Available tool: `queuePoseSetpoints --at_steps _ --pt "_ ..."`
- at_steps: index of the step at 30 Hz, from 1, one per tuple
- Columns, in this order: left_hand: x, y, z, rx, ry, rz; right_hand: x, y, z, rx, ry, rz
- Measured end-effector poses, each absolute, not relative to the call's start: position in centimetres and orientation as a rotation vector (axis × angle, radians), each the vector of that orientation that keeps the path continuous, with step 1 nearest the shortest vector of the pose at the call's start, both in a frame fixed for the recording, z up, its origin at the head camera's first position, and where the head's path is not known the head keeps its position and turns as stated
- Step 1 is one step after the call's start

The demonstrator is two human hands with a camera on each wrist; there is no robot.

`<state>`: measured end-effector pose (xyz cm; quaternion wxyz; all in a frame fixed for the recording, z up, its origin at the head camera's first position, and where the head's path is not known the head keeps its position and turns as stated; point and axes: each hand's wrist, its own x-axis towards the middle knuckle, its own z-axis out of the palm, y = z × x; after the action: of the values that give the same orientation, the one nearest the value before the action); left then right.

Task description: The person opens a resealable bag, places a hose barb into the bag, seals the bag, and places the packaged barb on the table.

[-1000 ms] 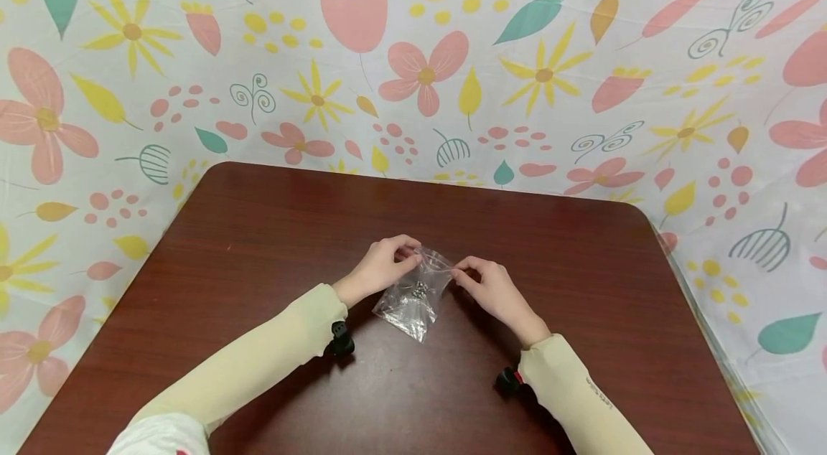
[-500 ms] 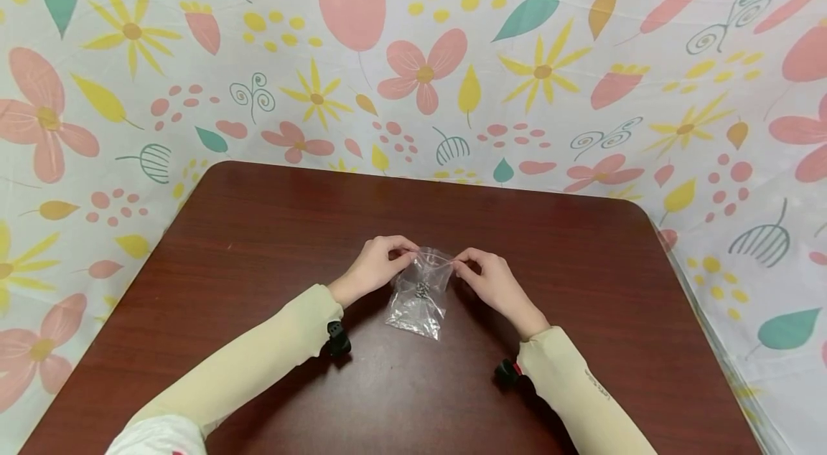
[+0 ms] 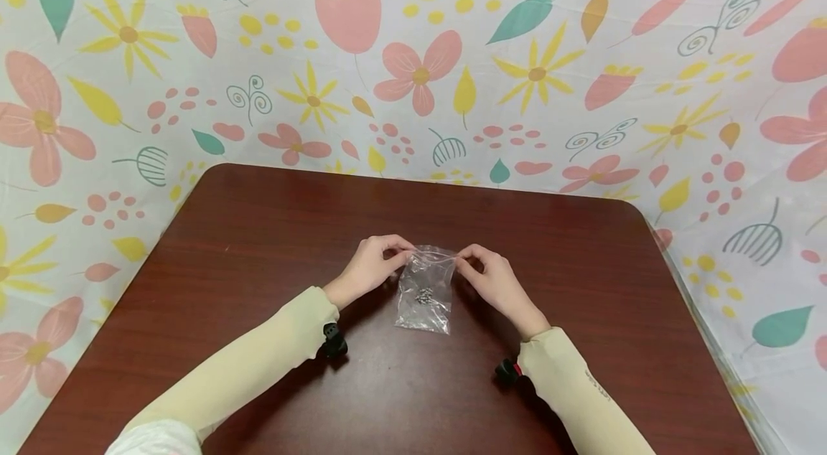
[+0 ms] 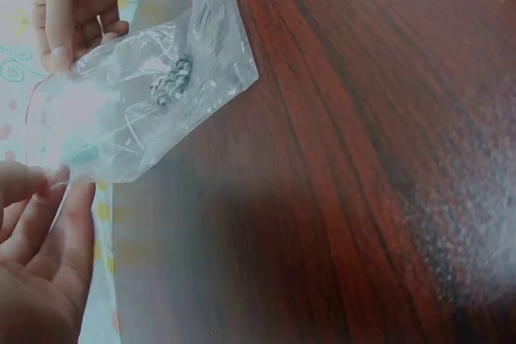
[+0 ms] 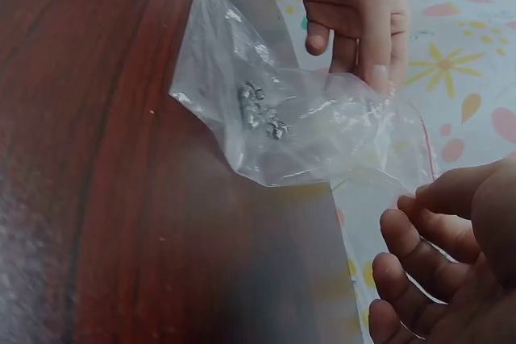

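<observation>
A clear zip bag point(image 3: 424, 283) hangs between both hands, its top edge stretched from side to side. Inside it lies a small cluster of shiny metal pieces point(image 5: 260, 112), too small to name surely, also visible in the left wrist view as metal pieces point(image 4: 171, 81). My left hand point(image 3: 375, 265) pinches the top left corner of the bag between thumb and fingertips. At the top right corner, my right hand point(image 3: 494, 283) pinches the bag the same way. A red line runs along the bag's mouth in the right wrist view.
A dark reddish-brown wooden table point(image 3: 291, 218) lies beneath the hands. Behind it hangs a white cloth point(image 3: 413, 46) printed with flowers and leaves. Black wrist cameras are strapped under the left sleeve point(image 3: 258, 354) and the right sleeve point(image 3: 575, 383).
The bag has swung from a tilt to hanging nearly straight, and its top edge is pulled wider. The metal pieces have spread slightly. Both hands keep their pinch.
</observation>
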<state>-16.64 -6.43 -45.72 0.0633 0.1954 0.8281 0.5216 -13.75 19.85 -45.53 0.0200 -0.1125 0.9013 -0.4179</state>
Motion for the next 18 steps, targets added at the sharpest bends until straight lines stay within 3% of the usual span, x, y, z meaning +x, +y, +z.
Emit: queuePoseSetpoints --at_steps 18 --pt "-16.84 -6.68 -45.91 0.673 2.558 1.603 -13.87 19.47 -46.07 -0.312 2.807 -1.334"
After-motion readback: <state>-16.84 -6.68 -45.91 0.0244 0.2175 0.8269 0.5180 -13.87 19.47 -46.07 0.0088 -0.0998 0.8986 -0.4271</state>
